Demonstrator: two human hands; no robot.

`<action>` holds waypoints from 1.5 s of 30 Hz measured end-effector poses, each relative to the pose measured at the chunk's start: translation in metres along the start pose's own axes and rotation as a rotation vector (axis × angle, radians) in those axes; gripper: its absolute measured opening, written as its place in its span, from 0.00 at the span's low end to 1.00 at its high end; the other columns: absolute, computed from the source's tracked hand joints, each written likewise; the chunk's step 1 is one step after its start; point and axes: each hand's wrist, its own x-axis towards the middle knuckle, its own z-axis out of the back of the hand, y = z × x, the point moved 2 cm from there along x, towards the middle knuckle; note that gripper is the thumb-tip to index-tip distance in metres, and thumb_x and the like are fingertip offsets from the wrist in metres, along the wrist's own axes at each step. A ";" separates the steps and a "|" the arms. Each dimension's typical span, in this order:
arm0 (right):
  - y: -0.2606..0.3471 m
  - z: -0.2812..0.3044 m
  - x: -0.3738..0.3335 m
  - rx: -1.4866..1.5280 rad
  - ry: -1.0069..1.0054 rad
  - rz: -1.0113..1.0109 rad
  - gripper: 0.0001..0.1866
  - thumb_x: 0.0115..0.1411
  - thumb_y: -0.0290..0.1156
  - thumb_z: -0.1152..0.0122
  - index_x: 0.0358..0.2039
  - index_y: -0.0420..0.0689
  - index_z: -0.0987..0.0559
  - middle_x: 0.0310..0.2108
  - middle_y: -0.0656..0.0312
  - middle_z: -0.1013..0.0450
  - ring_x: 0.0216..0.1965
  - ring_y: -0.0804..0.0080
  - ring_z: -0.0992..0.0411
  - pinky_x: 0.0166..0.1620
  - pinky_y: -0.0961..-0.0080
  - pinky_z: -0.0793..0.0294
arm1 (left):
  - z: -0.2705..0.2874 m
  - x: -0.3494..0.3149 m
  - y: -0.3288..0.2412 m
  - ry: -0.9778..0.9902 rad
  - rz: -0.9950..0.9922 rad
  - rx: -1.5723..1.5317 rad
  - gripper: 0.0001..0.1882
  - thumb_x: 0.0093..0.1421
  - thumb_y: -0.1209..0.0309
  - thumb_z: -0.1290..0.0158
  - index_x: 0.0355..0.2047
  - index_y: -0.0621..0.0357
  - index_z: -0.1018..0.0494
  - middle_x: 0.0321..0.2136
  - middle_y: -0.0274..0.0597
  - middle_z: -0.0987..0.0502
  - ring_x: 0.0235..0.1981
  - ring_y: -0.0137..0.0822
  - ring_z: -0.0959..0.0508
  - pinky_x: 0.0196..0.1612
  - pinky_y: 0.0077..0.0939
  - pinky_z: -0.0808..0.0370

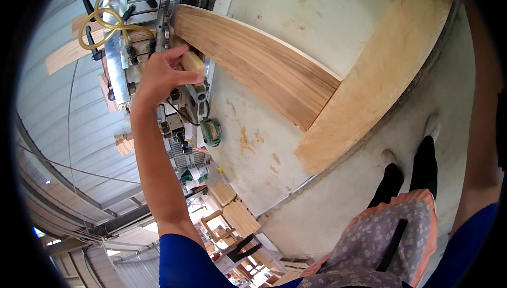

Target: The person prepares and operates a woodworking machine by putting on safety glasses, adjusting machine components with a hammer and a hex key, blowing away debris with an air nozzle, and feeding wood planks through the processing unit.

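My left hand is closed around a small pale wooden block, thumb on one side and fingers on the other. The block sits close to the edge of a brown streaked wooden board; whether they touch is hard to tell. That board lies flat on the machine table, its far end by the metal machine parts. Its near end meets a wide pale wooden plank set across it. My right forearm runs up the right rim; the hand itself is lost beyond the dark edge of the picture.
The pale stained table spreads beneath the wood. To the left stands a metal fixture with yellow hoses and black handles. A green motor-like part hangs by the table edge. Stacked wood pieces stand behind.
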 end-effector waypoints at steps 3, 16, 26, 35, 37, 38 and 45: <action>-0.004 0.004 0.008 0.072 0.081 -0.039 0.10 0.47 0.31 0.37 0.29 0.38 0.20 0.23 0.58 0.24 0.25 0.70 0.26 0.29 0.74 0.29 | 0.003 0.001 0.000 -0.006 0.004 0.066 0.44 0.35 0.72 0.32 0.54 0.78 0.37 0.37 0.46 0.23 0.36 0.27 0.24 0.39 0.19 0.28; 0.035 -0.053 -0.004 0.370 0.404 0.029 0.24 0.52 0.39 0.37 0.48 0.46 0.29 0.29 0.59 0.26 0.31 0.56 0.27 0.37 0.65 0.28 | 0.006 -0.014 0.000 -0.088 0.112 0.327 0.36 0.30 0.63 0.31 0.42 0.59 0.34 0.37 0.52 0.24 0.40 0.52 0.25 0.43 0.37 0.28; 0.096 -0.090 0.000 0.265 0.405 -0.060 0.38 0.49 0.39 0.35 0.58 0.43 0.41 0.49 0.45 0.34 0.48 0.50 0.33 0.45 0.60 0.30 | 0.010 -0.011 -0.001 -0.063 0.081 0.281 0.40 0.31 0.68 0.31 0.44 0.66 0.38 0.38 0.59 0.24 0.41 0.55 0.23 0.45 0.40 0.25; 0.149 -0.087 -0.030 -0.064 0.385 0.256 0.54 0.41 0.40 0.30 0.63 0.39 0.51 0.63 0.32 0.58 0.60 0.37 0.49 0.58 0.50 0.44 | 0.003 -0.012 0.007 -0.128 0.071 0.220 0.38 0.31 0.69 0.31 0.43 0.65 0.37 0.36 0.57 0.24 0.42 0.55 0.24 0.41 0.42 0.24; 0.153 -0.102 -0.022 -0.103 0.403 0.254 0.52 0.41 0.37 0.32 0.63 0.38 0.51 0.62 0.32 0.58 0.59 0.36 0.48 0.56 0.50 0.42 | 0.005 -0.013 0.005 -0.136 0.061 0.205 0.38 0.31 0.69 0.31 0.44 0.66 0.37 0.36 0.57 0.24 0.41 0.54 0.24 0.41 0.42 0.24; 0.157 -0.105 -0.017 -0.125 0.416 0.250 0.51 0.41 0.35 0.33 0.63 0.38 0.50 0.62 0.31 0.58 0.58 0.35 0.48 0.55 0.50 0.40 | 0.004 -0.014 0.007 -0.152 0.054 0.205 0.38 0.31 0.69 0.31 0.44 0.66 0.37 0.36 0.57 0.23 0.41 0.54 0.24 0.40 0.42 0.23; 0.161 -0.107 0.042 -0.218 0.376 0.268 0.44 0.40 0.30 0.36 0.58 0.38 0.44 0.60 0.33 0.53 0.53 0.41 0.41 0.51 0.55 0.36 | -0.004 -0.011 0.017 -0.224 0.050 0.134 0.37 0.31 0.72 0.32 0.42 0.66 0.37 0.35 0.55 0.23 0.42 0.53 0.23 0.40 0.42 0.23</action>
